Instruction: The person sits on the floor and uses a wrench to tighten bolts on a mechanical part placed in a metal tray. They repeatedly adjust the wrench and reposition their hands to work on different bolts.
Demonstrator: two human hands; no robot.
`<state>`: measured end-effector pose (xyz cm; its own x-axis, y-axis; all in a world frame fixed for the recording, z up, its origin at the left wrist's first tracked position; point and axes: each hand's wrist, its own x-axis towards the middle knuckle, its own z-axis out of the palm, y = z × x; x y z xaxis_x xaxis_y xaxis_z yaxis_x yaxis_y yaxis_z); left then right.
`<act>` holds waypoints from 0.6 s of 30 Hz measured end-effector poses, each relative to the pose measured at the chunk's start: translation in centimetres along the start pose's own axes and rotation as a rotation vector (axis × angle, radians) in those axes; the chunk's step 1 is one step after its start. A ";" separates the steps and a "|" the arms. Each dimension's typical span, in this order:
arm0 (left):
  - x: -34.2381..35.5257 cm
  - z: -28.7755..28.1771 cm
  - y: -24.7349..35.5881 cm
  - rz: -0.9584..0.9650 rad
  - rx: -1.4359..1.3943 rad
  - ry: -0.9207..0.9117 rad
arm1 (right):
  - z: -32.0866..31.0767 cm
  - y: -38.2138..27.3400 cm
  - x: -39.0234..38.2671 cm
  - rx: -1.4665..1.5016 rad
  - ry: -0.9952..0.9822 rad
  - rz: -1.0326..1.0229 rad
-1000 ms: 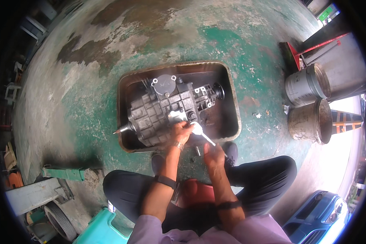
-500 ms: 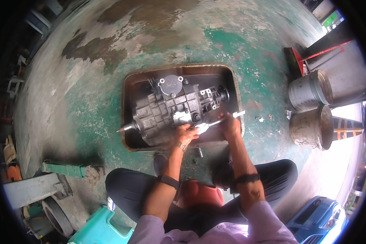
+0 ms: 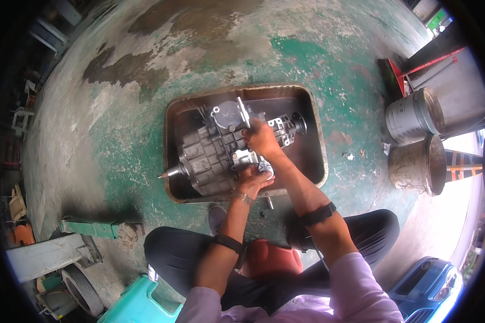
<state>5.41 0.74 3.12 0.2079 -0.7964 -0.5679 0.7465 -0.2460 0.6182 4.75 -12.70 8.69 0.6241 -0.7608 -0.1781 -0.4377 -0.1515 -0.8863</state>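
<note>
A grey metal gearbox (image 3: 202, 156) lies in a dark, rusty-rimmed tray (image 3: 319, 129) on the floor in front of me. My right hand (image 3: 263, 139) is wrapped round the handle of a silver ratchet wrench (image 3: 243, 112), whose end points away from me across the gearbox. At the near side of the gearbox, my left hand (image 3: 251, 182) is closed on the round head of the same wrench. What sits under that head is hidden. A round cover (image 3: 227, 114) tops the gearbox beyond my hands. A small metal socket-like piece (image 3: 270, 202) lies by the tray's near edge.
Two buckets, one grey (image 3: 412, 114) and one dirty (image 3: 415, 166), stand on the right. A red stool (image 3: 272, 258) is between my legs. A green-and-grey steel arm (image 3: 89, 228) juts in at left, with a teal plastic stool (image 3: 137, 304) near it and a blue toy-like car (image 3: 428, 285) at lower right.
My right hand has swung the wrench handle from pointing right to pointing away from me over the gearbox. My left hand has stayed at the wrench head.
</note>
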 end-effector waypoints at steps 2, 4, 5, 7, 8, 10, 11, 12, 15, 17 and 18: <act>0.0 0.2 0.3 0.013 -0.056 -0.016 | -0.3 0.4 -0.1 0.253 0.120 0.111; -0.1 0.3 0.9 -0.064 0.016 0.000 | -1.2 1.1 -0.8 0.582 0.248 0.240; -0.3 0.3 1.3 -0.110 0.065 0.029 | -1.9 1.4 -1.2 0.665 0.334 0.285; -0.7 0.8 1.9 -0.121 0.244 0.052 | -3.4 1.8 -2.3 0.810 0.421 0.350; -0.8 1.1 2.4 -0.150 0.366 0.052 | -3.7 1.6 -2.9 0.798 0.400 0.319; -1.2 2.0 2.9 -0.135 0.590 0.052 | -4.4 0.6 -4.1 0.775 0.401 0.316; -1.4 2.5 3.1 -0.143 0.623 0.059 | -4.6 -0.2 -4.7 0.766 0.343 0.285; -1.6 3.1 3.4 -0.127 0.663 0.071 | -4.5 -1.1 -5.2 0.774 0.284 0.213; -2.1 4.6 5.1 0.047 0.658 0.155 | -5.5 -3.2 -6.5 0.838 -0.002 0.011; -2.5 4.8 7.9 0.088 0.581 0.150 | -6.2 -3.4 -6.8 0.973 -0.034 -0.065; -3.1 5.0 9.3 0.136 0.532 0.184 | -6.7 -2.8 -6.9 0.949 -0.025 -0.080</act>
<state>8.54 -1.88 13.34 0.4219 -0.7426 -0.5202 0.2952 -0.4300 0.8532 -2.71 -11.29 15.26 0.6481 -0.7547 -0.1013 0.3080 0.3815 -0.8715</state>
